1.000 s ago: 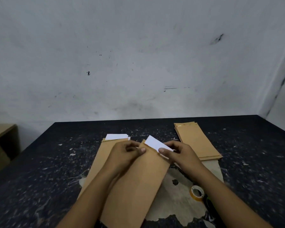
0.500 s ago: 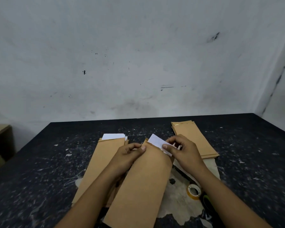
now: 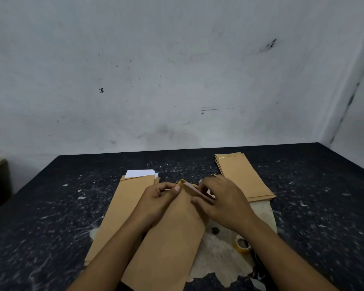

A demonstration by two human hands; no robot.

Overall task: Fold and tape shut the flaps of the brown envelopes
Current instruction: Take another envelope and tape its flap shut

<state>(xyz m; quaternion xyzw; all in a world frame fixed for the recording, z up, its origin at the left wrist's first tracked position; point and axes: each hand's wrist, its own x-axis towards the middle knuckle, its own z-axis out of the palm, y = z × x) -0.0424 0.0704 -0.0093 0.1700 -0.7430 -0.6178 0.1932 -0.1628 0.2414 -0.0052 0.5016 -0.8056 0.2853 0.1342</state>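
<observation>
Two hands on one brown envelope (image 3: 168, 238), mid-table (image 3: 51, 206).
Left hand (image 3: 158, 201) and right hand (image 3: 223, 201) both grip by pinching its far-end flap (image 3: 190, 186); tape roll (image 3: 242, 243) lies near right wrist.

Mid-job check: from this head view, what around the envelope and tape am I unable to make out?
- Flap crease of the held envelope: covered by the left hand and right hand.
- Tape roll: partly behind the right forearm; its loose end cannot be seen.
- Left stack: its count is hidden by the left arm.
- Right stack: too small to tell whether the flaps are taped.
</observation>
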